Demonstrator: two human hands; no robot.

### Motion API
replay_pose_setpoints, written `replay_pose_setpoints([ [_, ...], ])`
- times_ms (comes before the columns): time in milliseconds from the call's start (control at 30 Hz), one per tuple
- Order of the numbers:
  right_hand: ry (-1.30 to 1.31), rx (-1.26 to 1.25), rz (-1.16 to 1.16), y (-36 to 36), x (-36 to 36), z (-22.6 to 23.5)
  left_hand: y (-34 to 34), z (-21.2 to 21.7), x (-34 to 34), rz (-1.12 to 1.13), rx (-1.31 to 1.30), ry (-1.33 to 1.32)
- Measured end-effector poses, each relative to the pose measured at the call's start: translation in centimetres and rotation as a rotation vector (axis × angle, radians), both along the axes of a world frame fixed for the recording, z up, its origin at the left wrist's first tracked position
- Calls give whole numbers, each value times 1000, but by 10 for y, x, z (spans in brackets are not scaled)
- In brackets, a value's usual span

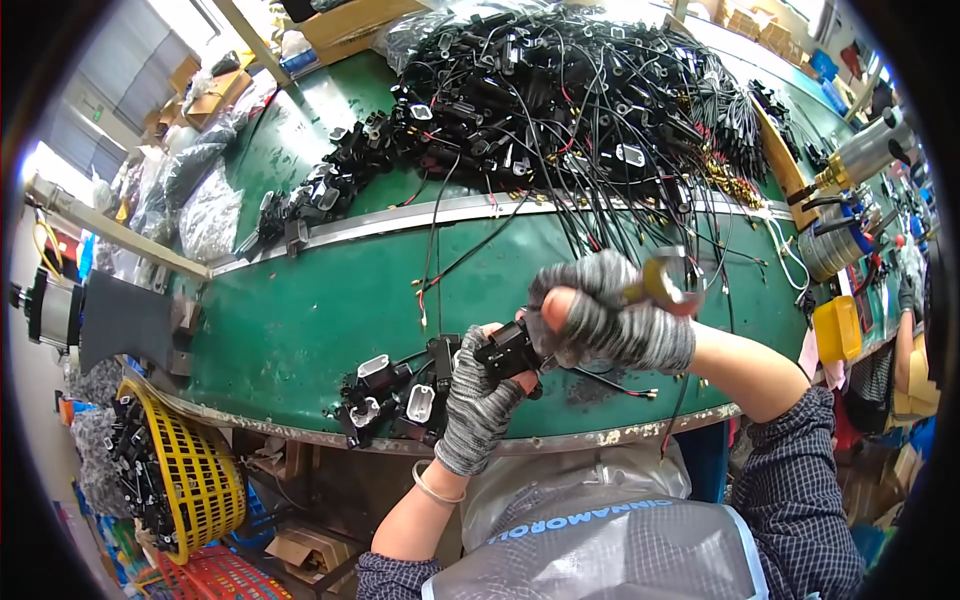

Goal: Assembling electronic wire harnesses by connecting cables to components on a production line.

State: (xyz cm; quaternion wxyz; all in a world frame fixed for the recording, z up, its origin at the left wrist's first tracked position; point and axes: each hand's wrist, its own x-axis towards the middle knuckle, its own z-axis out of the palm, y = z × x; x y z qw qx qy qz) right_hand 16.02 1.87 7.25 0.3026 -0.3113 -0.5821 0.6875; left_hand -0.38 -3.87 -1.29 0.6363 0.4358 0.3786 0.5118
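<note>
My left hand (473,410), in a striped grey knitted glove with bare fingertips, grips a black housing (508,350) just above the bench's near edge. Wrapped round a metal wrench (672,282) is my right hand (605,312), gloved the same way; the wrench's open jaw sticks out past the fist to the right. That fist meets the right end of the black housing, so the contact between them is hidden. Several similar black housings (420,402) with pale oval openings lie beside my left hand. A thin cable (612,385) with small metal ends runs out below my right hand.
A large heap of black parts and cables (560,100) covers the far bench behind a metal rail (400,218). At the left stands a yellow basket (205,480) of black parts. A yellow bin (838,328) and a powered tool (860,160) are at the right.
</note>
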Motion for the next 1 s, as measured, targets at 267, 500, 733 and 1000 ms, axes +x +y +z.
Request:
replay_pose_setpoints([
  [267,-536,1199,-121,5,13,-23,8,-4,0,33,793,780],
  [500,-92,-258,-181,26,39,1,0,-6,0,-5,370,604],
  [733,-868,699,126,12,35,-9,3,-3,-3,-60,-33,150],
  [1000,-817,1498,-461,116,48,21,-29,-9,17,-14,-63,-95],
])
